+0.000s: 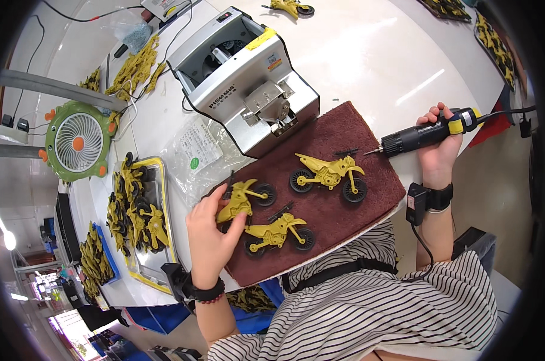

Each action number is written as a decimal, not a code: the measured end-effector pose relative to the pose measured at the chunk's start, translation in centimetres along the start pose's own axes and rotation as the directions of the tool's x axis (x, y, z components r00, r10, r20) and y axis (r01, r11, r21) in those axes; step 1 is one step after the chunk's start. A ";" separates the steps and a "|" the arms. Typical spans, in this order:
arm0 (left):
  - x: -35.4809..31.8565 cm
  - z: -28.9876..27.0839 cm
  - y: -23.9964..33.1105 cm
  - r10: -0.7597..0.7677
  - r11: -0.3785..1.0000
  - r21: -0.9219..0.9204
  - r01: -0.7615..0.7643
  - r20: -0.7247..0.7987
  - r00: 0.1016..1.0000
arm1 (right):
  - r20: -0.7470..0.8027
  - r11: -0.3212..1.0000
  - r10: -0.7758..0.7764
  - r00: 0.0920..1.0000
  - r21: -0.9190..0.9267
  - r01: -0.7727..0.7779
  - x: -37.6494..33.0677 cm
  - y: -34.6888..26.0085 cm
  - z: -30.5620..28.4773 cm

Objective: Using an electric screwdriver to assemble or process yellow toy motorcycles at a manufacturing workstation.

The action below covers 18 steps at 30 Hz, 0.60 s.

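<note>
The hands are well apart: the left hand (215, 231) grips a yellow toy motorcycle (238, 200) between thumb and fingers at the left side of the brown mat (377, 180) on the bench (368, 66), and the right hand (442, 147) is closed around an electric screwdriver (414, 138). The step in hand appears to be positioning the motorcycle; the next move likely calls for a steady workpiece and an aligned bit (372, 151).

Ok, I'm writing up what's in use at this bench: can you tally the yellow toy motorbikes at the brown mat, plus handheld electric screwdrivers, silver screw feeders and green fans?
Yellow toy motorbikes at the brown mat: 3
Handheld electric screwdriver: 1
Silver screw feeder: 1
Green fan: 1
Total: 6
</note>
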<state>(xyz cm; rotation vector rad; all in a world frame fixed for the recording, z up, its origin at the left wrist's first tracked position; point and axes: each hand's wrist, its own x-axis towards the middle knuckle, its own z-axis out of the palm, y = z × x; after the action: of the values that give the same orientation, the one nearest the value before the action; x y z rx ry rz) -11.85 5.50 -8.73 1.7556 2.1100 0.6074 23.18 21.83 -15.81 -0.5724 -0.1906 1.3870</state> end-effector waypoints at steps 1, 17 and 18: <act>0.4 -0.2 -0.2 0.002 1.000 0.001 -0.002 0.005 1.000 | -0.006 1.000 -0.002 1.000 0.001 0.002 -0.1 0.1 0.1; -0.2 1.6 3.3 0.512 0.855 0.016 -0.518 0.132 0.849 | -0.091 0.996 -0.029 0.995 -0.089 0.021 -0.4 0.3 0.8; -0.6 2.1 2.8 0.514 0.854 0.012 -0.520 0.130 0.848 | -0.109 0.996 -0.026 0.994 -0.090 0.016 -0.4 0.4 0.8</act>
<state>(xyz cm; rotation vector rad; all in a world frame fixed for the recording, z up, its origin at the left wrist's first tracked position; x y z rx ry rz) -8.36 5.56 -9.07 2.3453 1.5692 0.5644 22.40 21.70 -15.20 -0.7177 -0.1693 1.3275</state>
